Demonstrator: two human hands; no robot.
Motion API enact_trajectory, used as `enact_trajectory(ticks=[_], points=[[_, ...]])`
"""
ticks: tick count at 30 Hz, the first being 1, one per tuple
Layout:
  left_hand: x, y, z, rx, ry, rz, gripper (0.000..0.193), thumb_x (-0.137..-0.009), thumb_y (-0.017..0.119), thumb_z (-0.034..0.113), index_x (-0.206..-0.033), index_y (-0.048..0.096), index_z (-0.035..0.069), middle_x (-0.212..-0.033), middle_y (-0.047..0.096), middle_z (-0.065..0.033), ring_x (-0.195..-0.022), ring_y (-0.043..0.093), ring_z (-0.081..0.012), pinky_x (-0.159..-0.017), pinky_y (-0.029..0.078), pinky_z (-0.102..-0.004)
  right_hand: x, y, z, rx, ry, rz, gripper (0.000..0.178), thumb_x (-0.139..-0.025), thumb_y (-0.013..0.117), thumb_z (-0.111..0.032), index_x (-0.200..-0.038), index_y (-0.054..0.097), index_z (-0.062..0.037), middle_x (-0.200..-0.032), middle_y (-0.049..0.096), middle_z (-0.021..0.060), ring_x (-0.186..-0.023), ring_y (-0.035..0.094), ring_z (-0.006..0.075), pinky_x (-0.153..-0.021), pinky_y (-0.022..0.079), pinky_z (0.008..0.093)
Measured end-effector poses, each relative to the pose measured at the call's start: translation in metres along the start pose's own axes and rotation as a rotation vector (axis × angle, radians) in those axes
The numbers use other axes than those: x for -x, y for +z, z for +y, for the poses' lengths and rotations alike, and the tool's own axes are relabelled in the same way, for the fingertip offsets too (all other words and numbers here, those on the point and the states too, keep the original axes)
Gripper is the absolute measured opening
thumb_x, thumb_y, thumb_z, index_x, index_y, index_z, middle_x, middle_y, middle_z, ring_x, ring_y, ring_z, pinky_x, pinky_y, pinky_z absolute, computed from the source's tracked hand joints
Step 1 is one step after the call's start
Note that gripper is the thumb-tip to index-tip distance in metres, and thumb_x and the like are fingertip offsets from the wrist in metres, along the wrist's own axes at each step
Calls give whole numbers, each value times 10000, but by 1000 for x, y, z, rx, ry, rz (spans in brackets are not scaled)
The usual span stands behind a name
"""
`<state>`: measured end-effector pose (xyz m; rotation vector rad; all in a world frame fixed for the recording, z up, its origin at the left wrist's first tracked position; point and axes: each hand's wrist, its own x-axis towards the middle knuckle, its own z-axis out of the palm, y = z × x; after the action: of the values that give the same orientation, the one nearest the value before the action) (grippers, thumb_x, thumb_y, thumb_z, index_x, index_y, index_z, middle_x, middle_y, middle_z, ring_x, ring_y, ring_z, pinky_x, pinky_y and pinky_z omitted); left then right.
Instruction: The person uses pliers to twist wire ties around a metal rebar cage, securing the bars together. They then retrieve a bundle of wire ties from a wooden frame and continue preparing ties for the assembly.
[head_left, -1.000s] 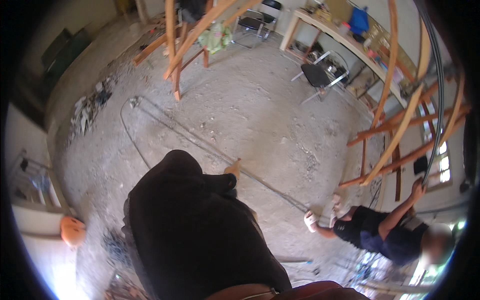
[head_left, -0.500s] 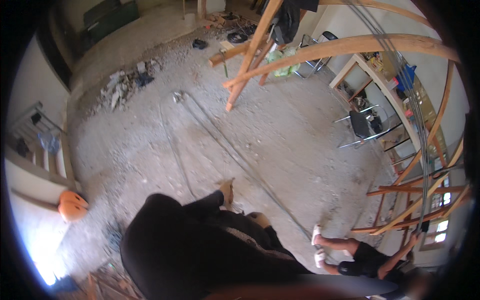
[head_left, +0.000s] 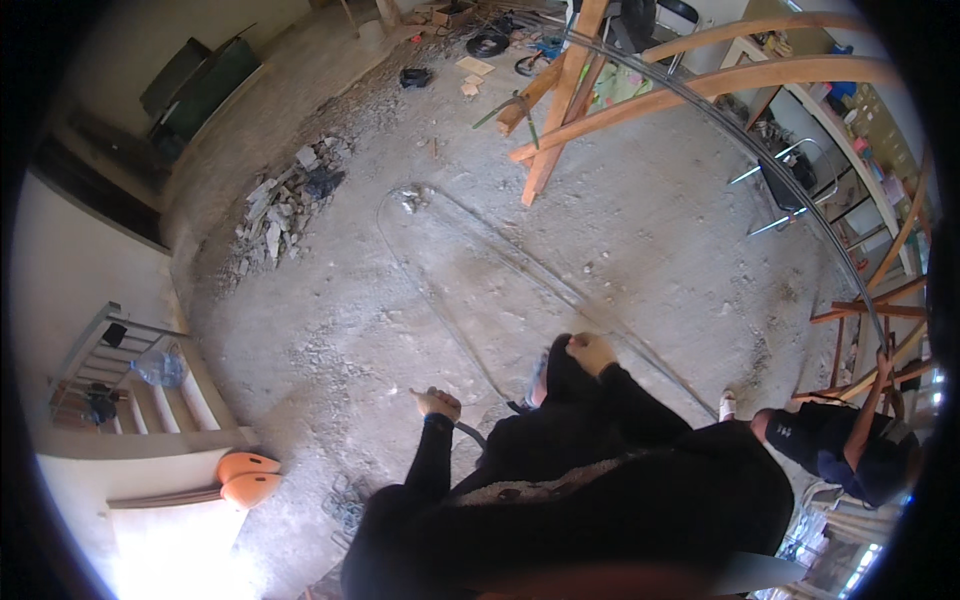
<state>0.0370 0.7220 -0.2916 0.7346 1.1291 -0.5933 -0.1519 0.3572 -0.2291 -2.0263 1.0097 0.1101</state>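
My left hand is held over the concrete floor with its fingers curled, a dark band at the wrist. Anything inside it is too small to make out. Close beside it, a dark strap or hose runs toward my body. My right hand is in front of my dark-clothed leg, its fingers closed and their inner side hidden. Beyond it, long thin grey rods stretch diagonally across the floor. A thinner cable or rod curves from their far end back toward my feet.
At right, a co-worker grips a long bent bundle of rods arching overhead. Wooden beams stand far right, near a black chair. Rubble lies far left. Orange helmet-like objects are at left, below a water bottle.
My view has turned, and the scene has shifted across it. My hands have moved apart, the left outward and the right forward. The co-worker's rod bundle has swung and now bends more.
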Motion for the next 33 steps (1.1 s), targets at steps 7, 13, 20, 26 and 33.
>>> enact_trajectory(ticks=[7, 13, 20, 26, 33], points=[[-33, 24, 48, 82, 158, 227, 790, -927, 318, 915, -883, 597, 177, -572, 394, 49, -448, 333, -144, -425, 271, -317, -156, -15, -75, -241, -56, 68, 449, -906, 737, -432, -1110, 776, -34, -1058, 787, 211, -1025, 752, 372, -905, 569, 454], [-51, 104, 125, -29, 304, 428, 801, -925, 393, 896, -955, 658, 140, -604, 395, 29, -494, 321, -143, -469, 246, -318, -344, -56, -195, -160, -120, 482, 450, -926, 669, -397, -1175, 748, -31, -1155, 749, 234, -1098, 703, 423, -957, 554, 510], [-51, 217, 235, -317, 542, 405, 748, -938, 460, 843, -996, 672, 129, -642, 422, 35, -529, 360, -124, -487, 259, -317, -412, -84, -297, -77, -168, 1097, 473, -857, 736, -209, -1302, 693, -56, -1321, 663, 223, -1202, 633, 446, -1018, 519, 511], [-46, 388, 280, -422, 642, 180, 758, -980, 440, 804, -1033, 666, 83, -655, 413, 38, -543, 369, -105, -488, 255, -289, -424, -87, -298, -141, 41, 935, 462, -863, 735, -202, -1287, 690, -21, -1302, 660, 221, -1169, 650, 422, -1002, 524, 497], [22, 599, 224, -893, 288, -710, 604, -1087, 367, 642, -702, 399, 177, -606, 319, 38, -503, 288, -105, -468, 217, -291, -347, -40, -302, -685, 128, 886, 325, -963, 687, -207, -1214, 735, -5, -1151, 765, 186, -1027, 743, 295, -914, 558, 383]])
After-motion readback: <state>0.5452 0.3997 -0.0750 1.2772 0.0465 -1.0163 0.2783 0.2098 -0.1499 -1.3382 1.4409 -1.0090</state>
